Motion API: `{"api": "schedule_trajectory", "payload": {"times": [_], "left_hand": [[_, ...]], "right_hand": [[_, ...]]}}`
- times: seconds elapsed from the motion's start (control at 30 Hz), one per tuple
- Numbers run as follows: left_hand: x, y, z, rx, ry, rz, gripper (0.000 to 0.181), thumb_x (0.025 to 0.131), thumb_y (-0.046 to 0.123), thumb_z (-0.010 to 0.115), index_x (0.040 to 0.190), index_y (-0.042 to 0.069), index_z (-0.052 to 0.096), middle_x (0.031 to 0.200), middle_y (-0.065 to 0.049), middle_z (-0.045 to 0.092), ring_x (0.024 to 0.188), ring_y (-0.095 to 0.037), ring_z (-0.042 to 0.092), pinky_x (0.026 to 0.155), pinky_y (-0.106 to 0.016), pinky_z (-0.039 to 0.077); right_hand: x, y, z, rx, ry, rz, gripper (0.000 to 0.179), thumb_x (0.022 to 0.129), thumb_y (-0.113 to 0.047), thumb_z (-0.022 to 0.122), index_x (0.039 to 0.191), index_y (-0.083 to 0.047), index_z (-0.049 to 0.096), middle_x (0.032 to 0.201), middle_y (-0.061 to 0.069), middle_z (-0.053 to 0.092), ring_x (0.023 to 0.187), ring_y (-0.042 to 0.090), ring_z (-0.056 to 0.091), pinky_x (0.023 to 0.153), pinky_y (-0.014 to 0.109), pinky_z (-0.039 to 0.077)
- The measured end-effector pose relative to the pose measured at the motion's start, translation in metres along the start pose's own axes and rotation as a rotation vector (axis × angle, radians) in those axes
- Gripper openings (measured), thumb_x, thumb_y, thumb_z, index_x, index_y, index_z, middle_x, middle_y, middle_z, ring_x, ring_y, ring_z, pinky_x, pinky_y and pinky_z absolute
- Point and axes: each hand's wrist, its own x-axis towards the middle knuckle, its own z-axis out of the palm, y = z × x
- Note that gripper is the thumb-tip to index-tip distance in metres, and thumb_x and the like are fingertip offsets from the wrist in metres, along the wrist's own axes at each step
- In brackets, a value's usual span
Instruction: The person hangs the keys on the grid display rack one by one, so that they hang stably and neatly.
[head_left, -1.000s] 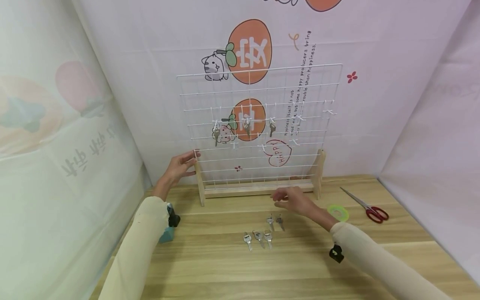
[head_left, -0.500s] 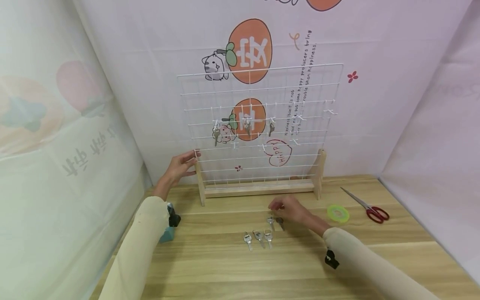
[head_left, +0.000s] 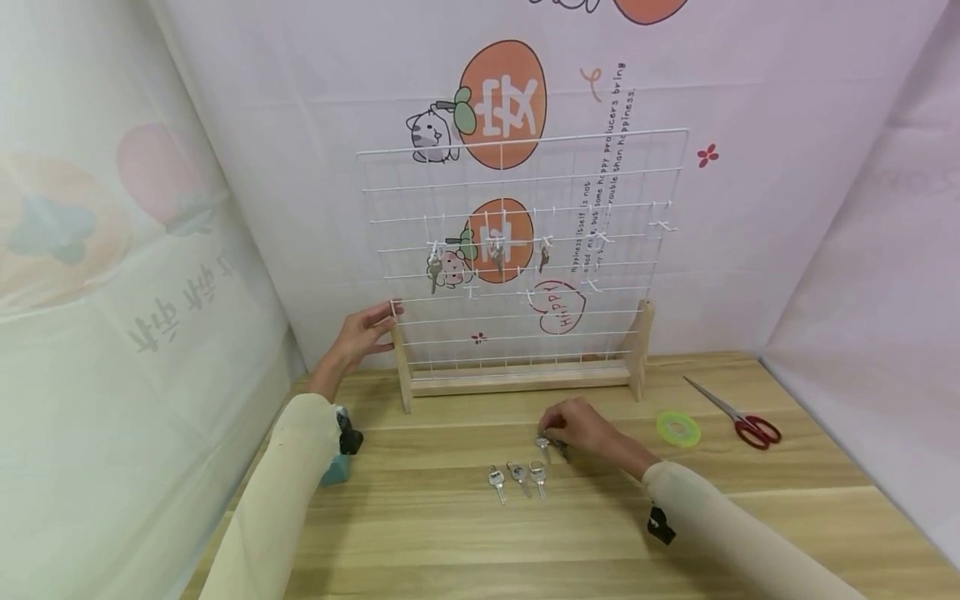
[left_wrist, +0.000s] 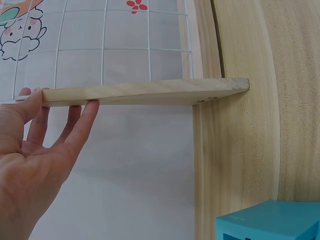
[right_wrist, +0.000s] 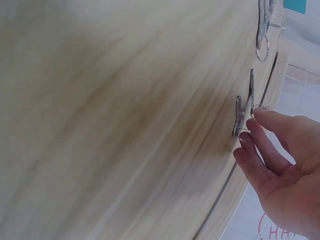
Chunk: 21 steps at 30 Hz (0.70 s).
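Observation:
My left hand point(head_left: 360, 337) holds the left wooden upright point(head_left: 402, 367) of a white wire grid rack point(head_left: 517, 317). In the left wrist view its thumb and fingers lie about the upright's end. My right hand point(head_left: 581, 425) is down at the table, pinching the ring of a silver key point(right_wrist: 252, 82) between thumb and forefinger. A second key point(right_wrist: 238, 115) lies beside it, its ring at the other fingertips. Nearer the front edge lie three more keys point(head_left: 518, 477) with rings. Three keys point(head_left: 498, 257) hang from hooks on the grid.
Red-handled scissors point(head_left: 750, 429) and a yellow-green tape roll point(head_left: 678, 428) lie on the right of the wooden table point(head_left: 420, 533). A teal box point(left_wrist: 270, 220) stands by the left forearm. Several white hooks point(head_left: 592, 286) on the grid hold no keys. Printed cloth point(head_left: 750, 250) hangs around the table.
My right hand has come down and slightly toward me from before the rack's base to the pair of keys, and its fingers have closed at a ring. The left hand has stayed put.

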Motion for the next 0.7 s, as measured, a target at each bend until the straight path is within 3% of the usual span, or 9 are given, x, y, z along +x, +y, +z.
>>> {"api": "schedule_trajectory", "payload": {"times": [0.3,0.53,0.7], "left_hand": [[-0.001,-0.001,0.0,-0.008,-0.005,0.011,0.047,0.11,0.011,0.052,0.157,0.01,0.047,0.159,-0.014,0.047,0.149,-0.034,0.04,0.107,-0.058,0.051],[0.0,0.0,-0.002,-0.012,-0.001,0.003,0.046,0.11,0.012,0.053,0.156,0.01,0.048,0.159,-0.012,0.048,0.149,-0.034,0.04,0.106,-0.059,0.051],[-0.001,0.0,0.0,-0.016,-0.013,0.006,0.046,0.11,0.012,0.053,0.156,0.01,0.048,0.159,-0.013,0.047,0.149,-0.034,0.039,0.106,-0.059,0.051]], "right_hand": [[-0.001,-0.01,-0.01,0.049,0.025,-0.021,0.009,0.093,0.005,0.073,0.094,-0.003,0.077,0.09,0.006,0.078,0.079,0.015,0.071,0.067,0.021,0.059],[0.0,-0.019,-0.024,-0.011,0.068,-0.062,0.009,0.092,0.003,0.076,0.098,-0.002,0.078,0.092,0.008,0.078,0.085,0.017,0.074,0.078,0.025,0.063],[0.0,-0.021,-0.039,-0.012,0.086,-0.109,0.011,0.091,0.004,0.076,0.1,-0.001,0.078,0.094,0.009,0.079,0.086,0.018,0.075,0.077,0.028,0.064]]}}
